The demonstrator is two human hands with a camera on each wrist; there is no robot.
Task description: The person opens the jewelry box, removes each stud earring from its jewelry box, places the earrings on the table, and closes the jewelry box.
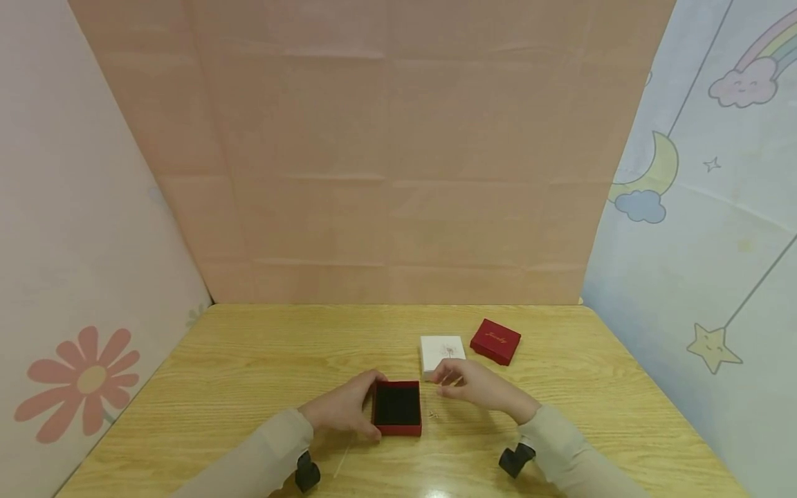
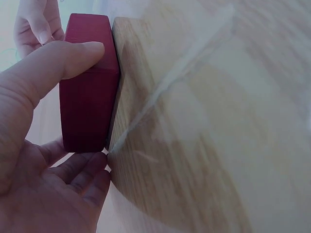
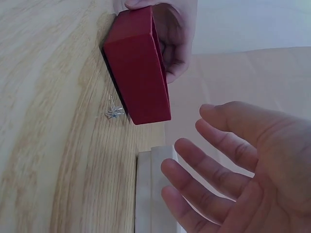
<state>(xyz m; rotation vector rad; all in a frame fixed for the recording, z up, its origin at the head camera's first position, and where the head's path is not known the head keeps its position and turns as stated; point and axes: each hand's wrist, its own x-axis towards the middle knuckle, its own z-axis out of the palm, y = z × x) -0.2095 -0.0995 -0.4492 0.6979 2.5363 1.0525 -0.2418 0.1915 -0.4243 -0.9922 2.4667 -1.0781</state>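
My left hand (image 1: pixel 345 404) grips an open red box (image 1: pixel 398 429) with a black lining, its thumb on the near side and its fingers round the far corner. In the left wrist view the thumb presses the box's red wall (image 2: pixel 90 107). Just right of the box, a small shiny piece of jewellery (image 3: pixel 114 113) lies on the table. My right hand (image 1: pixel 476 384) hovers above it, beside a white box (image 1: pixel 438 349) with a printed flower. Its fingers (image 3: pixel 209 172) are loosely bent, and I see nothing between them.
A red lid (image 1: pixel 495 341) with gold lettering lies at an angle right of the white box. A thin, pale strip (image 1: pixel 342 462) lies on the wooden table (image 1: pixel 280 346) near my left wrist. An upright tan panel (image 1: pixel 386 152) stands behind the table.
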